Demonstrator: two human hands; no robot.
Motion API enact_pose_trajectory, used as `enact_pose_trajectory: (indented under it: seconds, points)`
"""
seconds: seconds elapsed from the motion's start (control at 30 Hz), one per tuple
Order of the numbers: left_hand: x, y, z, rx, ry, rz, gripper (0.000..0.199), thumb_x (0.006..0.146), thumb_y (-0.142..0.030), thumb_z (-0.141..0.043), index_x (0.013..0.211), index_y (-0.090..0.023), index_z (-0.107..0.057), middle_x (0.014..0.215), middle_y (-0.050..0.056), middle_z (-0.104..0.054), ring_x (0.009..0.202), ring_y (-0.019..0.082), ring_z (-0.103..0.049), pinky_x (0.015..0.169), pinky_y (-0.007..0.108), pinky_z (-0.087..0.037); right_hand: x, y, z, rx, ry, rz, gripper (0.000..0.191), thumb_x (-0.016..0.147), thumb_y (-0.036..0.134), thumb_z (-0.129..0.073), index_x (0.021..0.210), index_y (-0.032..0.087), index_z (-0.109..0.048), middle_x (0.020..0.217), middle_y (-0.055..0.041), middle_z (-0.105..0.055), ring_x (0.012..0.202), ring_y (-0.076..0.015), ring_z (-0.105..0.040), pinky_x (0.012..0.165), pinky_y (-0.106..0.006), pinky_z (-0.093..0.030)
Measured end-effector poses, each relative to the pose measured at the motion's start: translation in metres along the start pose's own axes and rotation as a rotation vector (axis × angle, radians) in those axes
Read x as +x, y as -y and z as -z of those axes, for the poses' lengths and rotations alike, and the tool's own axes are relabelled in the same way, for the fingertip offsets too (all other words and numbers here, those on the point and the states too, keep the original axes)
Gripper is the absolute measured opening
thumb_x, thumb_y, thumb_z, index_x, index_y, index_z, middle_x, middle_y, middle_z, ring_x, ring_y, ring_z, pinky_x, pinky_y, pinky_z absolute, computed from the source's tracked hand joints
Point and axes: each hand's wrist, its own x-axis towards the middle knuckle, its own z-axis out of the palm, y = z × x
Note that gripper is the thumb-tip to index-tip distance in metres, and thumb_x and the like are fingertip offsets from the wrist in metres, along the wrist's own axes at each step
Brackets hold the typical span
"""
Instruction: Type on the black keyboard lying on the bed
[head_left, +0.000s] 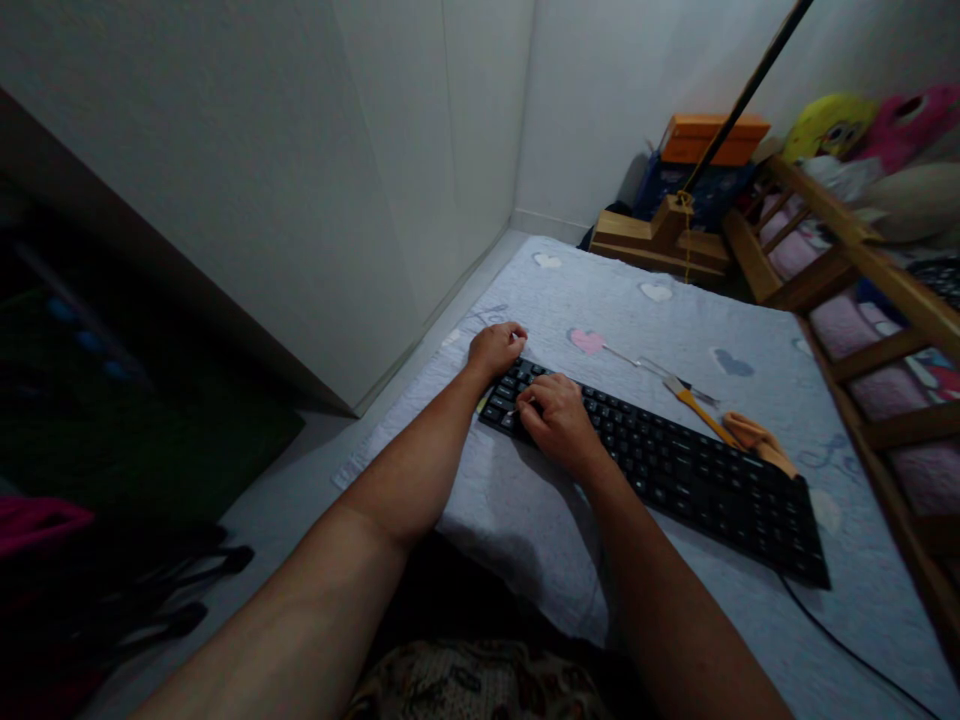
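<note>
Keyboard (675,460), one, black, lies on pale heart-print bedding (525,510) as I count two hands: the right hand (556,412), fingers together on one thin white stick (513,412), above its left-end keys; the left hand (496,350), fingers curled, grip unclear to me, near its far corner. White panel (337,200) left, wooden rail (877,350) right; bedding stretches beyond to its far edge.

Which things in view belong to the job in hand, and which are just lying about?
Job in hand:
black keyboard under the right hand;
apparent cotton swab in that hand;
probably yellow-handled brush, orange cloth alongside.

Lying about:
SpongeBob plush;
pink plush;
orange box.
</note>
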Motion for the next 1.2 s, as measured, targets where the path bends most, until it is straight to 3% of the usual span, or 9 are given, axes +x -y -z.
enact_pose_trajectory:
  seconds: [0.87, 1.2]
  points:
    - [0.0001, 0.0015, -0.001, -0.011, -0.005, 0.006, 0.029, 0.089, -0.03, -0.055, 0.107, -0.021, -0.075, 0.089, 0.003, -0.074, 0.082, 0.017, -0.065, 0.077, 0.026, -0.046, -0.0002, -0.0063, 0.0, -0.055, -0.056, -0.062, 0.017, 0.091, 0.019, -0.056, 0.08, 0.021, -0.068, 0.09, -0.0076, -0.069, 0.094, -0.0249, -0.055, 0.09, -0.04, -0.037]
    - [0.0005, 0.0002, -0.0004, -0.004, 0.004, 0.007, 0.029, 0.09, -0.03, -0.054, 0.107, -0.021, -0.075, 0.089, 0.003, -0.074, 0.084, 0.017, -0.065, 0.079, 0.026, -0.047, -0.002, -0.0051, -0.0001, -0.021, -0.024, -0.005, 0.016, 0.088, 0.017, -0.055, 0.077, 0.021, -0.066, 0.085, -0.0058, -0.068, 0.09, -0.0232, -0.055, 0.088, -0.039, -0.036]
